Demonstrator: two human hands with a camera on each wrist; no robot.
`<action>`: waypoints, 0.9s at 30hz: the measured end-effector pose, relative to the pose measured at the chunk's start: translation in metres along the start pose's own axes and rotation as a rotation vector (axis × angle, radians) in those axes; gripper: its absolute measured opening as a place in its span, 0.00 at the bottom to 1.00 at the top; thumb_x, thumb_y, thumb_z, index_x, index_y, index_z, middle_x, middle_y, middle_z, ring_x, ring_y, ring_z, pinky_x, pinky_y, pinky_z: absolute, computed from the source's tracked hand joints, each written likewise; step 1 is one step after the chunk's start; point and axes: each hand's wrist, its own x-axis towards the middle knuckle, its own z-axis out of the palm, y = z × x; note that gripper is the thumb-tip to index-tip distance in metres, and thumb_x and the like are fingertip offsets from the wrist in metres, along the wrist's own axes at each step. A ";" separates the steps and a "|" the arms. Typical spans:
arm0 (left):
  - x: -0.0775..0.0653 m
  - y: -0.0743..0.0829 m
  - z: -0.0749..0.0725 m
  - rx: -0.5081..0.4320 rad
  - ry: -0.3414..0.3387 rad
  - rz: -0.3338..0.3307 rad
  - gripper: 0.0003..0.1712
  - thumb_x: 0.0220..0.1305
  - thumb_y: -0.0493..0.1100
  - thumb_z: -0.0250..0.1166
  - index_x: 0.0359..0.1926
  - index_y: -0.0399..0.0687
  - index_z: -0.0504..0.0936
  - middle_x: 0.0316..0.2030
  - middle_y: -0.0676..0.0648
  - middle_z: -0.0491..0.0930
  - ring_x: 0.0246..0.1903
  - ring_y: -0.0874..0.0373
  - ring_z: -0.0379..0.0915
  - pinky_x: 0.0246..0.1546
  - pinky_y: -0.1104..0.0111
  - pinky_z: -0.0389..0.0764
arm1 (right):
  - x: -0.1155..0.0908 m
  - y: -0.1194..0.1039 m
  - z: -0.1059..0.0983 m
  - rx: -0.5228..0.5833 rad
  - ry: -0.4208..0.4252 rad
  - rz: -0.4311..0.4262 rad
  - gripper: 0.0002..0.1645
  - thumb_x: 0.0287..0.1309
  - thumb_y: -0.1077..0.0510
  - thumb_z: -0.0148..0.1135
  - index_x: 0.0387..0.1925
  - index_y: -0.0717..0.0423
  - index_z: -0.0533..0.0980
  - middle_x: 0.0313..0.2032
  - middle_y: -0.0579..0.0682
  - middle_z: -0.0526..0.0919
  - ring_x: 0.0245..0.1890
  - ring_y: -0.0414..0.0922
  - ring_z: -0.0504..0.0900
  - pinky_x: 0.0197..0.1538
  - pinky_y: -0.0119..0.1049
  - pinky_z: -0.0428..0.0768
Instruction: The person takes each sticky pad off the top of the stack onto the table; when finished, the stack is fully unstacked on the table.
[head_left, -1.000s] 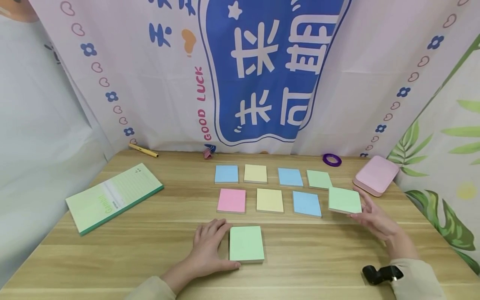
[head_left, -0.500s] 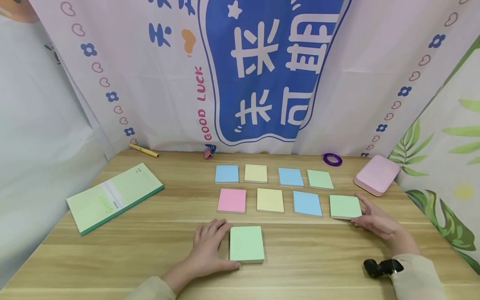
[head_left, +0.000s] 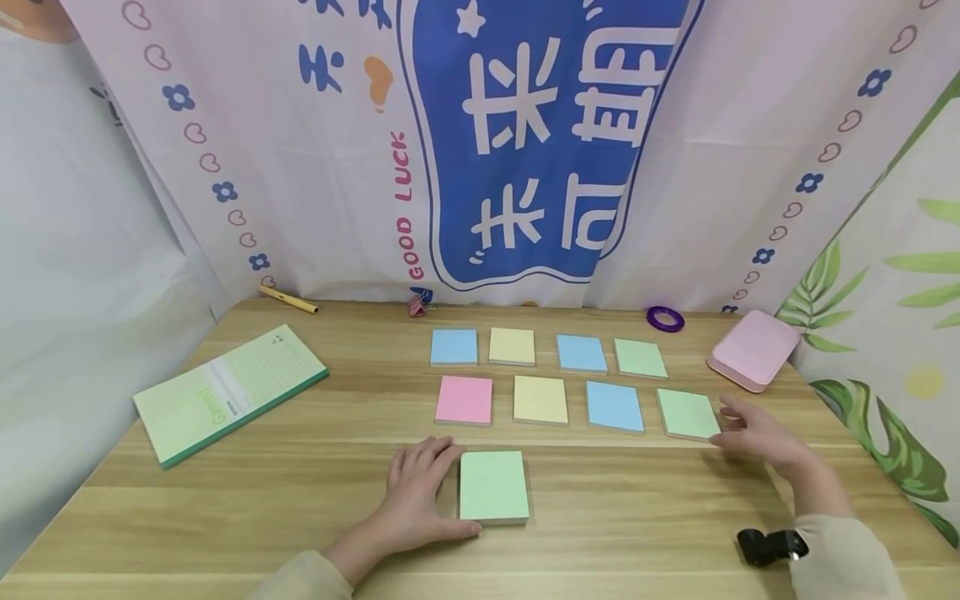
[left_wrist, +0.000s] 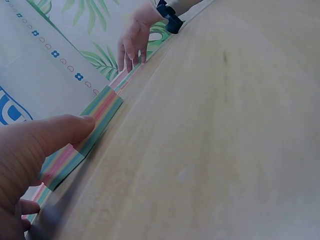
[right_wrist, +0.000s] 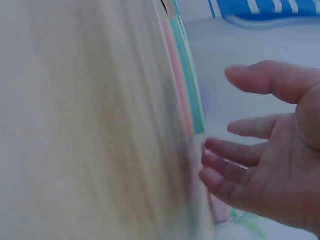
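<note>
A thick stack of sticky notes (head_left: 493,488), green on top, lies near the front middle of the table. My left hand (head_left: 415,497) holds it at its left side, the thumb at the front corner and the index finger at the back. In the left wrist view the thumb (left_wrist: 65,132) lies against the stack's striped side. My right hand (head_left: 761,437) is just right of a thin green sticky note pad (head_left: 687,414), fingers spread and apart from it. The right wrist view shows the right hand (right_wrist: 280,165) holding nothing, beside a pad's striped edge (right_wrist: 182,75).
Two rows of thin pads lie behind, among them a pink pad (head_left: 464,400), a yellow pad (head_left: 540,400) and a blue pad (head_left: 614,406). A green notepad (head_left: 228,396) is at left, a pink case (head_left: 753,350) and purple tape roll (head_left: 664,319) at right.
My right hand lowered the thin green pad onto the table at the right end of the front row, let go and drew back right. The left hand has stayed still.
</note>
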 end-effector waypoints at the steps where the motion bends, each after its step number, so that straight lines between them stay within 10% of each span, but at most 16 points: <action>1: 0.000 0.000 0.000 0.001 0.000 -0.001 0.52 0.31 0.69 0.66 0.57 0.50 0.63 0.56 0.43 0.59 0.57 0.46 0.47 0.52 0.44 0.38 | -0.002 -0.005 0.001 -0.040 0.015 -0.003 0.47 0.47 0.59 0.60 0.57 0.80 0.44 0.51 0.80 0.55 0.50 0.70 0.56 0.48 0.53 0.64; 9: 0.000 0.001 -0.001 -0.004 -0.006 -0.005 0.52 0.31 0.68 0.66 0.58 0.49 0.63 0.57 0.43 0.59 0.57 0.45 0.47 0.52 0.44 0.37 | -0.003 -0.052 0.018 -0.032 0.036 -0.157 0.48 0.49 0.54 0.61 0.61 0.70 0.45 0.56 0.71 0.55 0.54 0.66 0.54 0.50 0.57 0.60; 20: -0.001 0.000 -0.001 -0.008 -0.009 0.000 0.52 0.31 0.68 0.66 0.58 0.49 0.63 0.57 0.43 0.58 0.58 0.45 0.47 0.52 0.43 0.37 | 0.011 -0.116 0.067 0.351 -0.244 -0.526 0.39 0.50 0.70 0.55 0.62 0.62 0.50 0.55 0.64 0.60 0.53 0.59 0.60 0.50 0.43 0.68; 27: -0.001 -0.001 0.000 -0.010 -0.017 0.002 0.52 0.32 0.69 0.65 0.58 0.49 0.62 0.57 0.43 0.58 0.58 0.45 0.46 0.52 0.44 0.36 | 0.021 -0.129 0.119 0.417 -0.313 -0.514 0.40 0.46 0.69 0.58 0.60 0.66 0.52 0.51 0.65 0.63 0.50 0.61 0.63 0.50 0.52 0.64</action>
